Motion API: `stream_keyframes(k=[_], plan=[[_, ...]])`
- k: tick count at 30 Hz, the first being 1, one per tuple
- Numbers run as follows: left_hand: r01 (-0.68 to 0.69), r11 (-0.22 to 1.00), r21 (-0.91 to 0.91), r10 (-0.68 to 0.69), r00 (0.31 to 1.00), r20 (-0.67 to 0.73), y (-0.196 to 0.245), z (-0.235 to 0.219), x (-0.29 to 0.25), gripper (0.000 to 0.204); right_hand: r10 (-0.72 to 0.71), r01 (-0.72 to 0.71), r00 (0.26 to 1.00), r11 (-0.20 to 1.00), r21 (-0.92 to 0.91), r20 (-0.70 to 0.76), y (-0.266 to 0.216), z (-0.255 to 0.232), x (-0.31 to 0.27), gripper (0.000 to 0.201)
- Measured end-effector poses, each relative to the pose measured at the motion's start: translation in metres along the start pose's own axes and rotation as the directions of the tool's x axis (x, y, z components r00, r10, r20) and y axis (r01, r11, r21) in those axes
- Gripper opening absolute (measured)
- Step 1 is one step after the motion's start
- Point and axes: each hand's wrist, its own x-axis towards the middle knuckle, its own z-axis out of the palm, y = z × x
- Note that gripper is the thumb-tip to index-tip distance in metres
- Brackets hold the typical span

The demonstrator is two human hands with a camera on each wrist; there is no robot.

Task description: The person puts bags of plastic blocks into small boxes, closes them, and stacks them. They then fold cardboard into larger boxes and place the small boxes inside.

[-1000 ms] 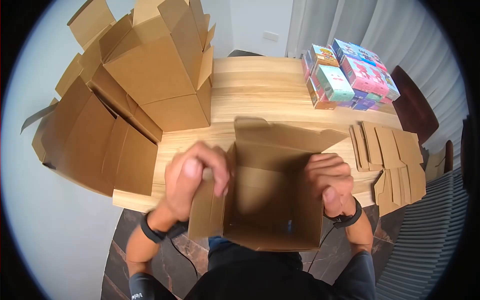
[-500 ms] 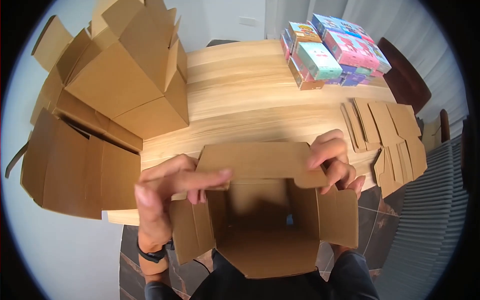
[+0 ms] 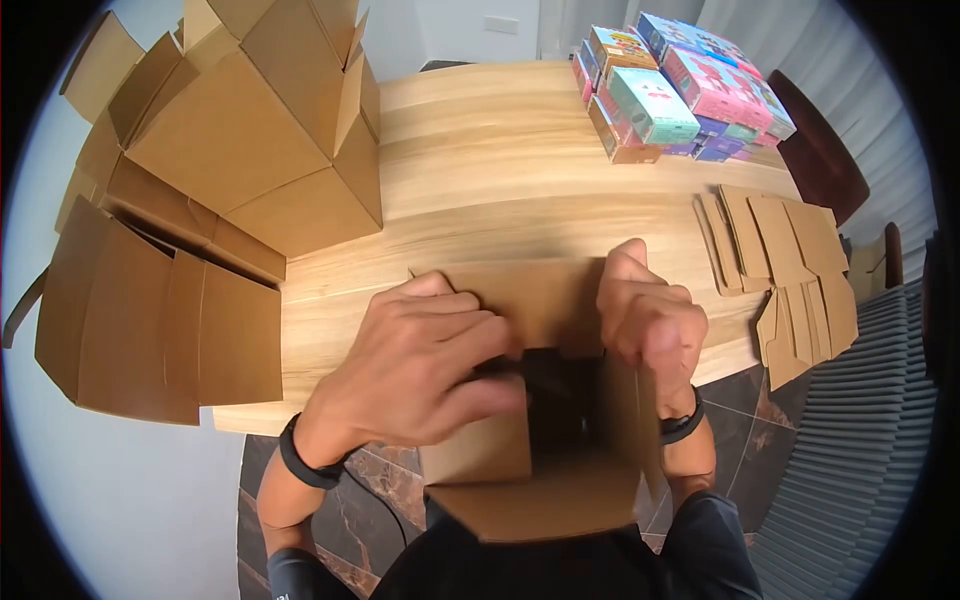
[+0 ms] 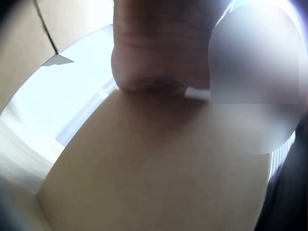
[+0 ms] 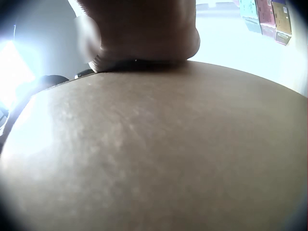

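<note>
An opened cardboard box [image 3: 545, 505] tilts toward the person's body at the table's near edge, its dark inside facing up. My left hand [image 3: 420, 360] grips its left side, fingers bent over the edge and thumb reaching across the opening. At the far right corner, my right hand [image 3: 655, 315] holds the box's rim with curled fingers. The far flap [image 3: 545, 290] stands up between the hands. The left wrist view shows a plain cardboard panel [image 4: 154, 173] running up to the hand. Another panel [image 5: 159, 144] fills most of the right wrist view, below the right hand.
Large opened cardboard cartons [image 3: 250, 150] stand at the left of the wooden table [image 3: 480, 150]. Colourful small boxes [image 3: 710, 85] are stacked at the back right. Flattened cardboard pieces [image 3: 785, 260] lie at the right edge, near a dark chair [image 3: 820, 150].
The left hand has moved right, over the box's opening, and the left flap has turned inward. The right flap has swung up from outside. The far flap has tipped back from over the opening.
</note>
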Motion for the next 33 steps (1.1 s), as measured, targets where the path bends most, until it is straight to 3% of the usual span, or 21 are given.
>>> stream_keyframes(k=[1, 3, 4, 5, 7, 9, 11, 12, 15, 16, 18, 20, 23, 25, 26, 29, 30, 33], plan=[[0.001, 1.000, -0.003, -0.001, 1.000, 0.002, 0.001, 0.002, 0.003, 0.011, 0.003, -0.003, 1.000, 1.000, 0.000, -0.001, -0.002, -0.003, 0.001, 0.050], [0.051, 0.998, -0.046, -0.056, 0.990, -0.132, 0.003, 0.008, 0.012, 0.010, 0.086, -0.067, 0.989, 0.986, -0.154, 0.121, -0.001, -0.014, 0.009, 0.043], [0.036, 0.999, -0.001, -0.036, 0.997, -0.067, 0.001, 0.002, 0.011, 0.024, 0.128, -0.065, 0.965, 0.963, -0.262, 0.230, -0.007, -0.018, 0.016, 0.037], [0.042, 0.999, -0.001, -0.042, 0.997, -0.068, 0.002, 0.003, 0.010, 0.024, 0.130, -0.067, 0.964, 0.964, -0.258, 0.234, -0.011, -0.017, 0.020, 0.037], [-0.061, 0.987, -0.146, 0.025, 0.971, -0.239, 0.003, 0.006, 0.007, 0.048, 0.197, -0.017, 0.923, 0.878, -0.478, 0.329, -0.019, -0.013, 0.027, 0.034], [-0.024, 0.998, -0.066, 0.013, 0.985, -0.172, 0.011, 0.002, 0.007, 0.057, 0.248, -0.004, 0.897, 0.833, -0.553, 0.366, -0.025, -0.009, 0.028, 0.022], [0.022, 0.995, 0.098, -0.018, 0.999, -0.041, 0.019, 0.000, 0.010, 0.077, 0.153, 0.028, 0.964, 0.755, -0.655, 0.219, -0.025, 0.004, 0.027, 0.012], [0.025, 0.996, 0.090, -0.021, 0.999, -0.043, 0.021, 0.003, 0.010, 0.077, 0.161, 0.026, 0.962, 0.754, -0.656, 0.223, -0.025, 0.006, 0.027, 0.012], [0.122, 0.969, 0.213, -0.105, 0.990, -0.090, 0.023, 0.008, 0.011, 0.079, 0.013, 0.087, 0.993, 0.578, -0.811, 0.116, -0.030, 0.004, 0.029, 0.007], [0.135, 0.964, 0.229, -0.117, 0.989, -0.093, 0.020, 0.010, 0.010, 0.077, -0.121, 0.103, 0.992, 0.560, -0.822, 0.042, -0.040, 0.001, 0.017, 0.011], [0.155, 0.956, 0.247, -0.130, 0.985, -0.115, 0.016, 0.008, 0.010, 0.075, -0.264, 0.137, 0.964, 0.540, -0.830, -0.013, -0.052, 0.006, -0.001, 0.017], [0.131, 0.969, 0.211, -0.106, 0.987, -0.123, 0.015, 0.010, 0.009, 0.073, -0.498, 0.414, 0.857, 0.516, -0.750, 0.130, -0.058, 0.024, -0.025, 0.012], [0.033, 0.978, 0.207, -0.018, 0.997, -0.073, -0.006, 0.006, 0.001, 0.071, -0.356, 0.413, 0.896, 0.454, -0.789, 0.264, -0.068, 0.017, -0.040, 0.015], [0.035, 0.992, 0.125, -0.024, 0.995, -0.092, -0.009, 0.006, 0.001, 0.072, 0.004, 0.248, 0.955, 0.537, -0.806, 0.296, -0.070, 0.009, -0.032, 0.023], [0.074, 0.996, 0.040, -0.068, 0.989, -0.131, -0.009, 0.006, 0.001, 0.074, 0.070, 0.255, 0.941, 0.495, -0.830, 0.331, -0.074, 0.007, -0.034, 0.029], [0.180, 0.957, -0.226, -0.231, 0.947, -0.225, -0.006, 0.008, -0.001, 0.082, 0.067, 0.248, 0.940, 0.540, -0.805, 0.335, -0.070, 0.008, -0.031, 0.030], [0.253, 0.963, -0.092, -0.266, 0.948, -0.175, 0.008, 0.005, -0.001, 0.095, 0.068, 0.244, 0.941, 0.542, -0.804, 0.332, -0.070, 0.009, -0.030, 0.030], [0.321, 0.945, -0.054, -0.325, 0.937, -0.123, 0.012, 0.003, 0.000, 0.103, 0.114, 0.237, 0.931, 0.535, -0.811, 0.347, -0.069, 0.012, -0.031, 0.032]])
